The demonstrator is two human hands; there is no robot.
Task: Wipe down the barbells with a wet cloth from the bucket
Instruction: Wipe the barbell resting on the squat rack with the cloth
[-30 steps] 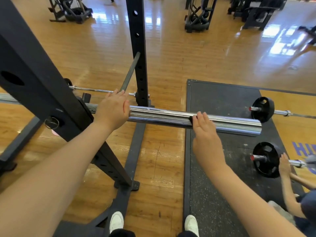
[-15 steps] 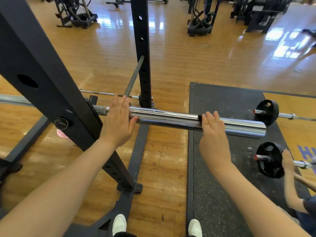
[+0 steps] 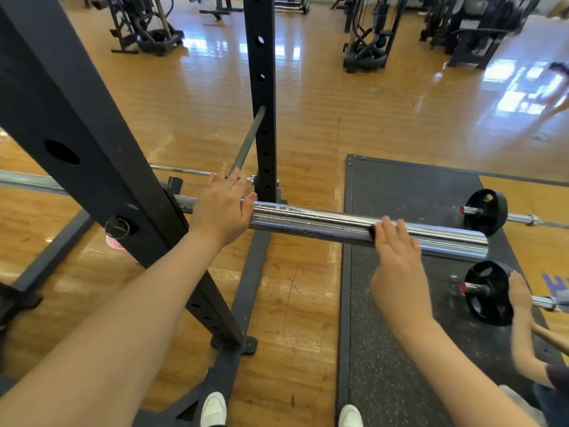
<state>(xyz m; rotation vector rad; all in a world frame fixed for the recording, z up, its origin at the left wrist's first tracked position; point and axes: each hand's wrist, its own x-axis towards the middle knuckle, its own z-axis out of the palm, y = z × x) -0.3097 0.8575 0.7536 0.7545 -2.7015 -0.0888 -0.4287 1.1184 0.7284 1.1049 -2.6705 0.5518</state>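
On the racked barbell, both hands lie open: left, right.

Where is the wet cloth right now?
In the head view the dark cloth sits right of centre, pressed under the right hand on the shiny barbell sleeve, above the black mat's left edge.

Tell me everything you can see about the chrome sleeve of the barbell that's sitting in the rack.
The barbell sleeve is a thick, shiny chrome tube, streaked as if wet. It lies roughly level, jutting right from the black rack, its free end over the black rubber mat. The left hand rests at its inner end; the right hand presses a dark cloth onto it, fingers straight.
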